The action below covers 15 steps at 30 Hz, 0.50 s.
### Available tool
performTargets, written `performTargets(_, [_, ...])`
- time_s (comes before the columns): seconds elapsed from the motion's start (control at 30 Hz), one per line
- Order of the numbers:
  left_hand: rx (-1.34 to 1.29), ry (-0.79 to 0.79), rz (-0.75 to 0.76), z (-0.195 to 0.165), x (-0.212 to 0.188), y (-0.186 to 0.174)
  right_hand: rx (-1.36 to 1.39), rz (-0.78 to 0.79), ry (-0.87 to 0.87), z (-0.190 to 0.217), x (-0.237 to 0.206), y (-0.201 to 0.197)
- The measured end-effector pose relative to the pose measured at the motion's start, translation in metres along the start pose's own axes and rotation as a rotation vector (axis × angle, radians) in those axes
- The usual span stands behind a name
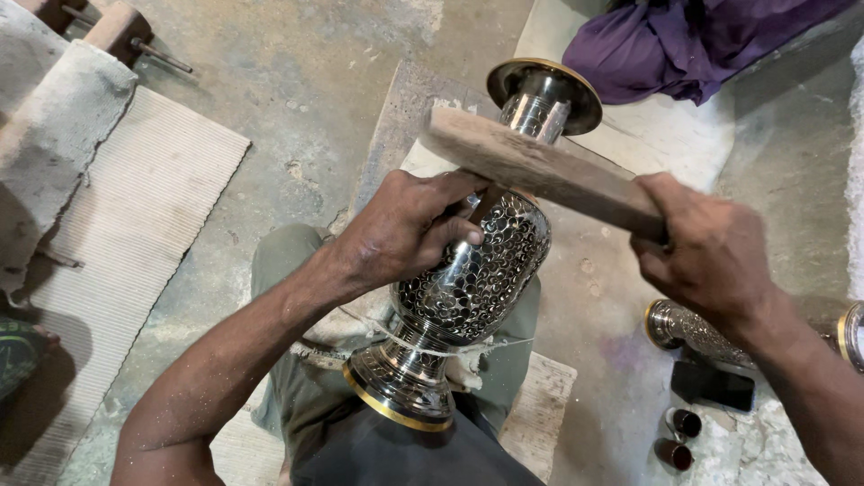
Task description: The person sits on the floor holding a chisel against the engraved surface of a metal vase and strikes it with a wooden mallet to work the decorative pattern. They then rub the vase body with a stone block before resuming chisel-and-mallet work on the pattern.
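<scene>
1. Across the person's lap lies a metal vase (468,279), tilted with its gold-rimmed foot (396,396) toward the body and its flared, gold-rimmed mouth (544,90) pointing away. Its belly is covered in dense engraved pattern; the neck and foot are polished smooth.
2. Left hand (405,229) rests on the upper belly of the vase, fingers curled tight around a small dark tool (481,202) whose tip meets the vase's shoulder.
3. Right hand (706,247) is closed around one end of a flat wooden bat (540,166). The bat runs from that hand up and left, crossing over the vase's neck, its far end above the left hand.
4. String (468,344) runs around the narrow waist of the vase above the foot.
5. Under the legs sits a wooden board (540,409) on the concrete floor (297,81).
6. Right of the lap, on the floor, another engraved vessel (697,328) lies on its side, partly behind the right forearm. Just below it are a dark phone (714,385) and two small cylinders (679,436).
7. Far right top shows purple cloth (684,45); at left lies a ribbed mat (126,225).
</scene>
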<state>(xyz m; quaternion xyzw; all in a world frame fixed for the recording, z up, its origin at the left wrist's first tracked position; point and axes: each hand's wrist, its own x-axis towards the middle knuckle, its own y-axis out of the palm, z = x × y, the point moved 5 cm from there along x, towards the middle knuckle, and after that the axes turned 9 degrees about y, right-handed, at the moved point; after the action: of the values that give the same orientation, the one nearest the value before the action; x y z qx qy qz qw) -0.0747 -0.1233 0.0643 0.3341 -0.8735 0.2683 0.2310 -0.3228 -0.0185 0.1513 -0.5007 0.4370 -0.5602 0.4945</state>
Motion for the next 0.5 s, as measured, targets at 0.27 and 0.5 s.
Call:
performTargets(0.27, [-0.079, 0.018, 0.01, 0.004, 0.003, 0.003, -0.073, 0.004, -0.028, -0.008, -0.004, 0.005])
performTargets(0.5, [-0.006, 0.052, 0.007, 0.005, 0.004, -0.001, -0.203, -0.002, 0.017, -0.019, -0.007, 0.008])
